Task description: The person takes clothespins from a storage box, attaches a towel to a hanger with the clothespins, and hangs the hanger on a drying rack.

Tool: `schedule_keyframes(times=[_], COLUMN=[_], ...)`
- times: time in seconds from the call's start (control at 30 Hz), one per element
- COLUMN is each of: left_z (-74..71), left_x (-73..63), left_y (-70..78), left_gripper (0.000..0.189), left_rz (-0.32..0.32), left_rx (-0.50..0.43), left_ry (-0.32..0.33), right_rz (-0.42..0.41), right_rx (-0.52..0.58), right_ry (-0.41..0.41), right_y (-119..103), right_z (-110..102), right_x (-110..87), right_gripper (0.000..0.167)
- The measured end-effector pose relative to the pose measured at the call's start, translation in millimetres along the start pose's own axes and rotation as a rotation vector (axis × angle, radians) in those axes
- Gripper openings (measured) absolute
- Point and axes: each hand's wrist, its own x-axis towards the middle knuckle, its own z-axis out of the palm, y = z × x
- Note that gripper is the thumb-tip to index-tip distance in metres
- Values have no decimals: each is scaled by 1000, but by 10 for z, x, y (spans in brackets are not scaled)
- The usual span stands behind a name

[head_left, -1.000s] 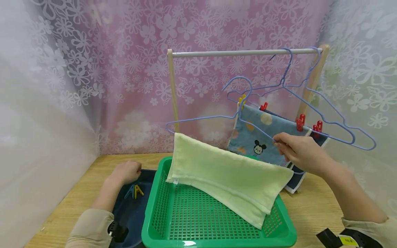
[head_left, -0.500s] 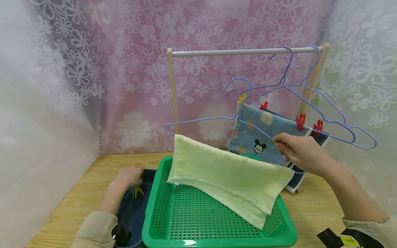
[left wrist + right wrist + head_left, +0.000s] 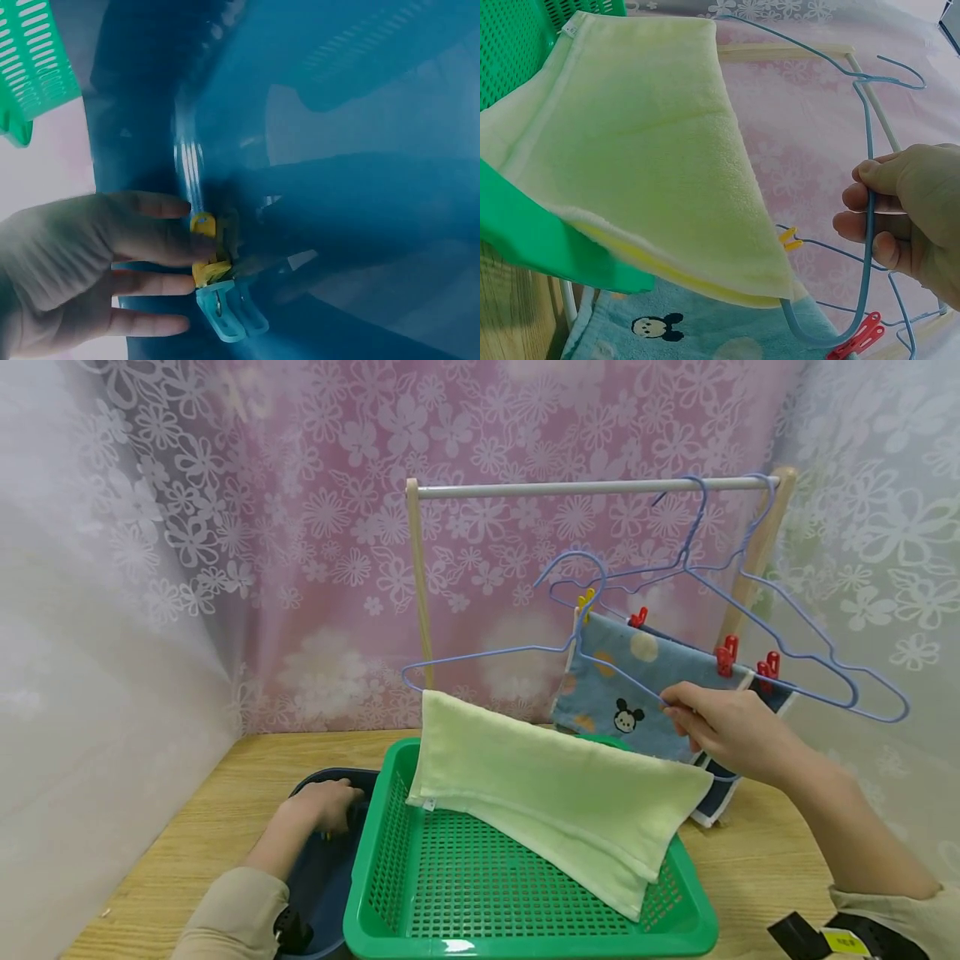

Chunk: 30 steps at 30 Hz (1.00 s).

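Note:
My right hand grips the right arm of a blue clothes hanger, thumb and fingers around its wire in the right wrist view. A folded pale yellow towel hangs over its lower bar, above a green perforated basket. Down inside a dark blue basin, my left hand has its fingers extended. In the left wrist view, a fingertip overlaps a yellow clothespin. A light blue clothespin lies right against it.
Behind stands a drying rack with two more blue hangers on its bar. A blue towel with a cartoon mouse hangs there, held by yellow and red clothespins. A pink flowered curtain backs the wooden table.
My left hand has moved slightly right and lower into the basin, now covering most of the clothespins in the head view. The held hanger and towel have sunk slightly; my right hand stays put.

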Motion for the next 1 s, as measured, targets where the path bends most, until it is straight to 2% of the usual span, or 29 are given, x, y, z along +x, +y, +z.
schedule_keyframes(times=[0.23, 0.43, 0.7, 1.0], left_z=[50, 75, 67, 51], left_x=[19, 14, -31, -4], left_y=[3, -39, -68, -117], left_gripper=[44, 25, 18, 27], left_rz=[55, 122, 154, 146], left_rx=[126, 185, 146, 113], left_ry=[43, 102, 137, 162], right_rz=[3, -6, -5, 2], right_rx=[6, 3, -11, -19], right_ry=[-7, -9, -11, -24], right_y=[7, 19, 39, 54], right_z=[9, 17, 25, 32], right_x=[3, 7, 3, -16], right_gripper=[7, 5, 7, 8])
